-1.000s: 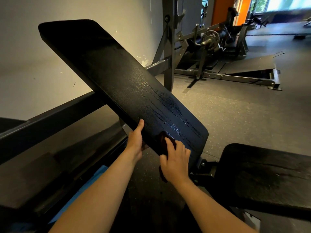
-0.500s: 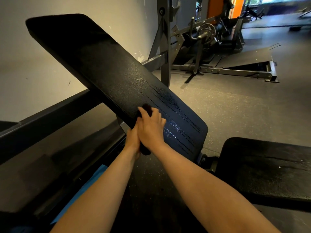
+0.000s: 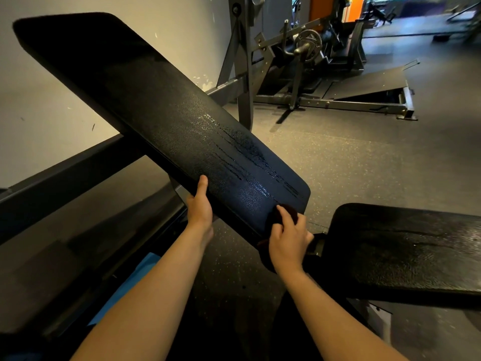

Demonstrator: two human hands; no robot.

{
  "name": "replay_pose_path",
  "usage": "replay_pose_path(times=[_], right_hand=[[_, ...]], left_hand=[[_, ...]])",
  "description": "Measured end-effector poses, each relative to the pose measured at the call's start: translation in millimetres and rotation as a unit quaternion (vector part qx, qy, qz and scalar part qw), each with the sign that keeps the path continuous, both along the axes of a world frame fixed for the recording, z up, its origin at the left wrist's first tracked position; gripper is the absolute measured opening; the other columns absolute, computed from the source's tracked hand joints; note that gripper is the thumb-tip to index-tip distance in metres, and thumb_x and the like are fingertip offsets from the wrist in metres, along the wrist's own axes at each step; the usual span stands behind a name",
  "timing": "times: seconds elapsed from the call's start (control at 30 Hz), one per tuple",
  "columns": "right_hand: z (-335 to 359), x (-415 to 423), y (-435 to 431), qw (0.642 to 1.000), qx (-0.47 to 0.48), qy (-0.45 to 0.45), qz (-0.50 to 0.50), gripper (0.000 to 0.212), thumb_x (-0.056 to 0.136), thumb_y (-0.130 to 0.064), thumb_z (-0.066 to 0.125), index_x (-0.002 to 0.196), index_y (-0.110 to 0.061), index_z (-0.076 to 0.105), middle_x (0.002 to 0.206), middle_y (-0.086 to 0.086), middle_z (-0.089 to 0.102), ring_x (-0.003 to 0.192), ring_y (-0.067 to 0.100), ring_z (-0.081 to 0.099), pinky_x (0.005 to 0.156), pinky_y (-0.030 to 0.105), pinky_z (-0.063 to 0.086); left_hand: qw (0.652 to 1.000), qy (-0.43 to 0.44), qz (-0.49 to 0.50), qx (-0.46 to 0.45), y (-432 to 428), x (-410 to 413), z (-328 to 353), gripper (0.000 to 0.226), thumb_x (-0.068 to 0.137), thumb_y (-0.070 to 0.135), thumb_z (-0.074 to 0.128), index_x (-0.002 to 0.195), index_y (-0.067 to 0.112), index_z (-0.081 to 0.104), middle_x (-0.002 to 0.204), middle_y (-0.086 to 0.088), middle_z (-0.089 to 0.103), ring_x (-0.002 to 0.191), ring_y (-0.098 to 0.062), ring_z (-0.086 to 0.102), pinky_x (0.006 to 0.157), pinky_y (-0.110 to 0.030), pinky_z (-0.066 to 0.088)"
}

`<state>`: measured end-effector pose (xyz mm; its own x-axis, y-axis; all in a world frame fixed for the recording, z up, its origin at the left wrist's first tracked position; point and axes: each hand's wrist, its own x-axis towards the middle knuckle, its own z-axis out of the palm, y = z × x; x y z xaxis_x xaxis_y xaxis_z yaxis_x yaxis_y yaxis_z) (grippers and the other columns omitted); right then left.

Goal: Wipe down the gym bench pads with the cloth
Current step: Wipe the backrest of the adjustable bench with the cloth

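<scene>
The black inclined back pad (image 3: 145, 105) slopes from upper left down to the centre, with wet streaks near its lower end. My left hand (image 3: 200, 207) grips the pad's left edge, thumb on top. My right hand (image 3: 287, 239) holds a dark cloth (image 3: 276, 217) and presses it on the pad's lower end. Most of the cloth is hidden under the fingers; a part hangs below the pad edge. The black seat pad (image 3: 406, 246) lies flat at the right, also showing wet streaks.
A dark steel frame beam (image 3: 65, 165) runs along the left by the pale wall. An upright rack post (image 3: 243, 74) stands behind the pad. A plate-loaded machine (image 3: 325, 61) sits further back on the rubber floor. Something blue (image 3: 125, 285) lies under my left forearm.
My right hand with the cloth has slid from the pad's left edge beside my left hand down and right to the pad's lower end. My left hand keeps its grip.
</scene>
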<state>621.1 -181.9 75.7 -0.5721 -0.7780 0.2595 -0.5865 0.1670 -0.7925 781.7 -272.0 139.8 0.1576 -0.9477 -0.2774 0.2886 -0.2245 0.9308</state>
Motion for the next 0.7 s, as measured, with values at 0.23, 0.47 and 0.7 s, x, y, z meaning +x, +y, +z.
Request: replay_pose_path(times=[0.23, 0.47, 0.7], right_hand=[[72.0, 91.3, -43.8, 0.977, -0.095, 0.110, 0.155, 0.052, 0.098, -0.024, 0.046, 0.149, -0.024, 0.038, 0.136, 0.011, 0.041, 0.119, 0.026, 0.041, 0.101, 0.042, 0.030], [28.6, 41.9, -16.4, 0.959, -0.045, 0.208, 0.186, 0.068, 0.084, -0.036, 0.054, 0.149, -0.029, 0.034, 0.130, 0.006, 0.041, 0.117, 0.022, 0.039, 0.101, 0.040, 0.029], [-14.2, 9.4, 26.3, 0.985, -0.013, 0.146, 0.095, 0.057, 0.079, -0.028, 0.057, 0.136, -0.029, 0.051, 0.115, 0.001, 0.042, 0.103, 0.022, 0.045, 0.088, 0.032, 0.027]], left_hand=[[0.999, -0.017, -0.039, -0.018, 1.1, 8.1, -0.2, 0.088, 0.079, 0.071, 0.063, 0.143, 0.012, 0.050, 0.126, -0.015, 0.067, 0.107, -0.029, 0.070, 0.093, -0.043, 0.056], [0.999, -0.018, -0.030, -0.004, 11.6, -1.2, -5.4, 0.084, 0.081, 0.074, 0.061, 0.145, 0.024, 0.042, 0.126, -0.011, 0.065, 0.110, -0.030, 0.066, 0.094, -0.050, 0.055], [0.995, -0.056, -0.073, 0.034, 28.3, -20.6, -19.5, 0.082, 0.089, 0.062, 0.062, 0.151, 0.021, 0.027, 0.138, -0.009, 0.055, 0.113, -0.026, 0.061, 0.070, -0.035, 0.055]])
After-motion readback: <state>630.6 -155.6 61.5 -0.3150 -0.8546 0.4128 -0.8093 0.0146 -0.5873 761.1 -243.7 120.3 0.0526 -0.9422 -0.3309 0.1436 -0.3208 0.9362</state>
